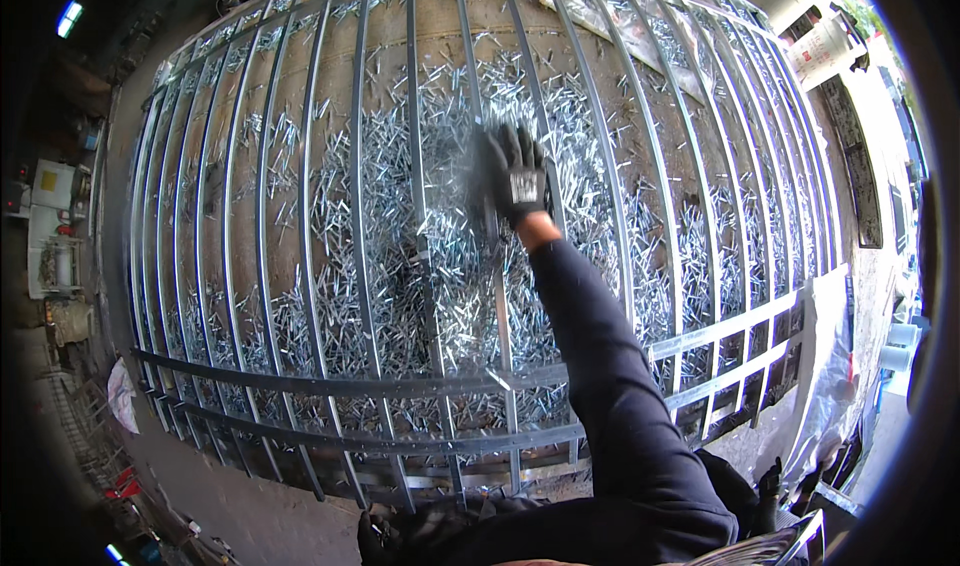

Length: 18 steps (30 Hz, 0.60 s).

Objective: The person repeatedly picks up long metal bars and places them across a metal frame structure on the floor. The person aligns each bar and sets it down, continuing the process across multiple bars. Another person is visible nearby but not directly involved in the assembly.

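Note:
My right hand [517,171], in a black glove with a pale patch on its back, reaches over the middle of a large metal frame [413,116]. Its fingers are stretched out, and nothing shows in its grip. Beneath and around it lie many short, shiny metal pieces [390,176], heaped thickest near the centre. The area just left of the hand is smeared by motion. Whether the palm touches a bar or the pieces is hidden. At the lower edge, a dark shape [374,536] by the bar ends may be my left gloved hand; its fingers cannot be made out.
Long parallel bars run away from me, joined by two crossbars [340,386] on the near side. A crumpled pale sheet [630,36] lies at the far right. White buckets [825,51] stand beyond it. Plastic sheeting [825,366] hangs at the right; machinery [55,226] stands left.

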Tool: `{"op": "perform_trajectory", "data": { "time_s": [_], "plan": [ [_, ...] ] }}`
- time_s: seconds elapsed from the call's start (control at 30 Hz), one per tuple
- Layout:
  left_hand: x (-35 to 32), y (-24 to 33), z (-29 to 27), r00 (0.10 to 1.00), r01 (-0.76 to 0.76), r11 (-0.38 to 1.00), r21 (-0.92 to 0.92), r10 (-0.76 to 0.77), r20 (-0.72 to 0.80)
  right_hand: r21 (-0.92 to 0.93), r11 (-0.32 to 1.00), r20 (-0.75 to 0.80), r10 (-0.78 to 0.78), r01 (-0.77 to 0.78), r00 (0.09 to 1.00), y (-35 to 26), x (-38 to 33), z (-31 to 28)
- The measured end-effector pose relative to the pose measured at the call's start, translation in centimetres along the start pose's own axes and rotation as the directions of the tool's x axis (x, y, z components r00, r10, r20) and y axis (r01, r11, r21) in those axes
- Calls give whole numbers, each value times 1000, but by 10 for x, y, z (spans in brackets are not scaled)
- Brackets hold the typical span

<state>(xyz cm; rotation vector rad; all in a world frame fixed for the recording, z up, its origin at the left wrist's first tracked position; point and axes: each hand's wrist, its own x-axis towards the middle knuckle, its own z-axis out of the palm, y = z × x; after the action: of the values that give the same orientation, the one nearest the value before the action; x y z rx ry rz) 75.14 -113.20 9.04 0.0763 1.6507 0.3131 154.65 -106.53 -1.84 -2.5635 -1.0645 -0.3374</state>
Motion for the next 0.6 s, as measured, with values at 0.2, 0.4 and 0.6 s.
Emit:
{"op": "perform_trajectory", "data": {
  "time_s": [0.2,0.4,0.6],
  "plan": [
    [-37,1,7,972,35,999,-8,-32,233,87,971,-164,236,-225,958,7,88,3],
    [-10,-6,-14,956,120,992,-26,-109,274,208,963,372,-237,169,897,-60,-62,-62],
    [-1,-14,-18,958,122,992,-19,-113,263,55,957,476,-277,286,835,-120,-125,-81]
  ]
}}
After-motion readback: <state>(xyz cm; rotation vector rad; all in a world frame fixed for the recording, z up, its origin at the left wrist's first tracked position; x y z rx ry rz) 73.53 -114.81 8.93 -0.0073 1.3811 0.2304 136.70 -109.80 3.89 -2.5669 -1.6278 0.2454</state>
